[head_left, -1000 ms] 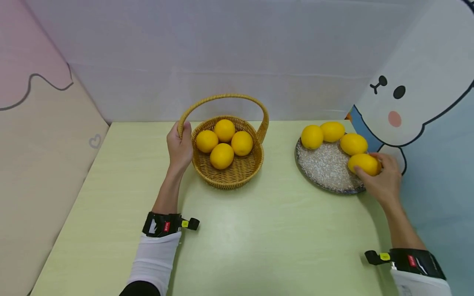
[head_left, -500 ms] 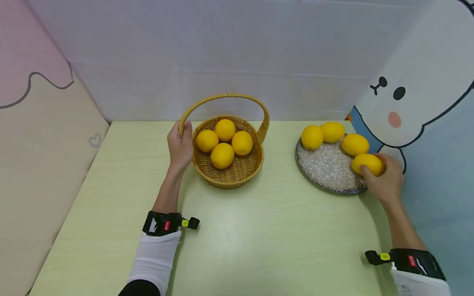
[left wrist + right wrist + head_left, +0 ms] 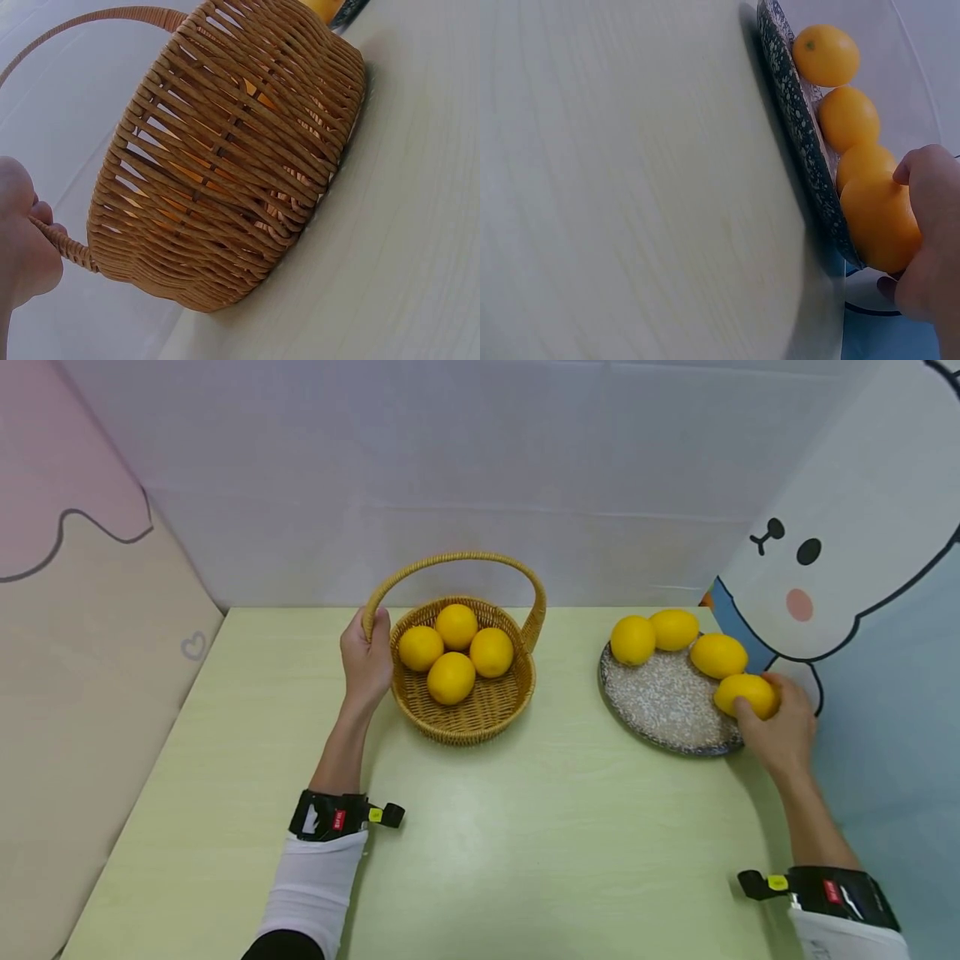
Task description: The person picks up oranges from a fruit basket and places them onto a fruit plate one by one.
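My left hand (image 3: 366, 664) grips the left side of the arched handle of a wicker basket (image 3: 461, 731). Several round yellow-orange fruits (image 3: 450, 678) lie inside it. At the right, my right hand (image 3: 786, 727) holds an oval lemon (image 3: 729, 695) at the right rim of a speckled grey plate (image 3: 660, 697), thumb on its near side. Three other lemons (image 3: 717, 655) sit along the plate's back rim. In the right wrist view the held lemon (image 3: 877, 225) looks orange and overlaps the one behind it; my far fingers are mostly hidden.
Basket and plate stand apart on a pale green table (image 3: 525, 843). A white back wall (image 3: 450, 468) rises just behind them. A blue side wall (image 3: 885, 693) with a cartoon face is close to my right hand, and a beige side wall (image 3: 97, 693) stands at left.
My right hand and the lemon in it shifted slightly right toward the plate's rim, then stayed almost still. My left hand and the basket have hardly moved.
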Demonstrator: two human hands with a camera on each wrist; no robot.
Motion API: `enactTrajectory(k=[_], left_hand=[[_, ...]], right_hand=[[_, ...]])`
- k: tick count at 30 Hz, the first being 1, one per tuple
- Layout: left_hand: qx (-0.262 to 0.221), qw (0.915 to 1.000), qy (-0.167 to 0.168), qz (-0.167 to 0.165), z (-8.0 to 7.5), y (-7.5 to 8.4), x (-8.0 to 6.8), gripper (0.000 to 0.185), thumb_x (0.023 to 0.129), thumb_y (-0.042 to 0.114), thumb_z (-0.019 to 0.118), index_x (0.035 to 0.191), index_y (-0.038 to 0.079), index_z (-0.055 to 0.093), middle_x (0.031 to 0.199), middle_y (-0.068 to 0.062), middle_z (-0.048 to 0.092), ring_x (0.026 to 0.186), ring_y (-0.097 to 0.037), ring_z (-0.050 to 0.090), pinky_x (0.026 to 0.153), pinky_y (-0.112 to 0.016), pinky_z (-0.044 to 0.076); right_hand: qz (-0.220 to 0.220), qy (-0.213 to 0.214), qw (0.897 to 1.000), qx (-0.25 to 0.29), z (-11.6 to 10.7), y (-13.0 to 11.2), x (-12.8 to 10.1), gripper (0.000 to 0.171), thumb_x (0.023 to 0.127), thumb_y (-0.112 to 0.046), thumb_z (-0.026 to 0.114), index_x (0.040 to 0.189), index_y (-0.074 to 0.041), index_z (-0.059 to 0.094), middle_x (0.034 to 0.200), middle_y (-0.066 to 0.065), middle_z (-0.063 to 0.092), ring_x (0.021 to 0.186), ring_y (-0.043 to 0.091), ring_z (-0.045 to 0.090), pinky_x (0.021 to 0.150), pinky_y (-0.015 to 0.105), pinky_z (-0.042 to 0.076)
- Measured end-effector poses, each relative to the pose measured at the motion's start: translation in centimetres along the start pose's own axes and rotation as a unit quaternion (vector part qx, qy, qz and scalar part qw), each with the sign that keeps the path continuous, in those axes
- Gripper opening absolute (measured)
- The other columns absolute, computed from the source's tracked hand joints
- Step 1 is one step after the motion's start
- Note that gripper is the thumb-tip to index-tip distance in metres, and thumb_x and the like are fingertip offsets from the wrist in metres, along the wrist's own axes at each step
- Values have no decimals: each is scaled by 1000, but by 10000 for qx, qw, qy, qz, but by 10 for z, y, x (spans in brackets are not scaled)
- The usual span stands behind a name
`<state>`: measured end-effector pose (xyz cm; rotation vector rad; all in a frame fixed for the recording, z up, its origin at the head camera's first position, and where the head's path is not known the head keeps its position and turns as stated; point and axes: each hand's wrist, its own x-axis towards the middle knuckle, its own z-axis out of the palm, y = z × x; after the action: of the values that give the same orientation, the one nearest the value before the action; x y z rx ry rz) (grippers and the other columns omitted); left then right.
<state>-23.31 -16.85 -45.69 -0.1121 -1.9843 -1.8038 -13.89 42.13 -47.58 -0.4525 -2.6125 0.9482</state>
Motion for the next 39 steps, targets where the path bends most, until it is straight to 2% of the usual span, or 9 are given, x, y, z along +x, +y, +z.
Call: enactTrajectory(k=[6, 10, 13, 20, 28, 32, 37, 39], left_hand=[[21, 10000, 23, 28, -1, 2, -1, 41, 121, 32, 54, 83, 20, 46, 66, 12, 35, 53, -5, 28, 48, -20, 19], [11, 10000, 27, 42, -1, 2, 0, 41, 121, 31, 54, 83, 20, 46, 66, 11, 35, 53, -5, 28, 48, -20, 18], [4, 10000, 21, 63, 0, 2, 0, 41, 121, 31, 54, 83, 20, 46, 66, 11, 35, 53, -5, 28, 48, -20, 18], [34, 10000, 49, 68, 0, 1, 0, 42, 122, 30, 53, 82, 19, 45, 66, 11, 35, 54, -5, 28, 49, -21, 18], [17, 10000, 7, 47, 0, 0, 0, 41, 122, 32, 53, 83, 19, 45, 66, 10, 35, 54, -6, 28, 49, -21, 19], [16, 10000, -9, 39, 0, -1, 0, 42, 122, 33, 53, 84, 19, 45, 67, 10, 34, 54, -6, 28, 49, -21, 19], [11, 10000, -20, 53, 1, 0, 0, 42, 122, 33, 53, 83, 19, 45, 66, 10, 34, 54, -6, 28, 49, -21, 18], [10, 10000, -20, 60, 1, 0, 0, 42, 121, 33, 53, 83, 19, 45, 66, 10, 34, 53, -6, 28, 49, -21, 18]], right_hand=[[-54, 38, 10000, -19, -1, -2, 1, 65, 105, -25, 62, 165, -1, 50, 167, 30, 52, 152, 50, 44, 130, 67, 25], [-177, 34, 9998, -45, -2, -5, 3, 66, 105, -26, 62, 166, -2, 49, 169, 30, 50, 157, 52, 41, 134, 69, 21], [-395, 74, 9992, -46, -5, -10, 4, 66, 105, -27, 63, 165, -2, 49, 170, 30, 49, 160, 52, 38, 136, 71, 19], [-873, 207, 9960, 43, -13, -32, 7, 65, 103, -26, 65, 162, -2, 51, 169, 28, 50, 157, 52, 41, 136, 69, 25], [-884, -33, 9960, -82, -18, -43, 6, 69, 105, -28, 63, 167, -5, 46, 176, 26, 43, 163, 52, 36, 138, 72, 20], [-970, -106, 9951, -143, -17, -45, 3, 69, 105, -27, 63, 167, -3, 46, 175, 29, 42, 161, 56, 35, 137, 74, 20], [-1208, -196, 9925, -40, -11, -53, 1, 68, 104, -26, 63, 164, 1, 47, 172, 32, 42, 160, 58, 35, 136, 74, 19], [-1390, -163, 9902, 21, -6, -56, 2, 67, 102, -25, 65, 161, 3, 49, 169, 33, 45, 157, 58, 38, 135, 75, 22]])
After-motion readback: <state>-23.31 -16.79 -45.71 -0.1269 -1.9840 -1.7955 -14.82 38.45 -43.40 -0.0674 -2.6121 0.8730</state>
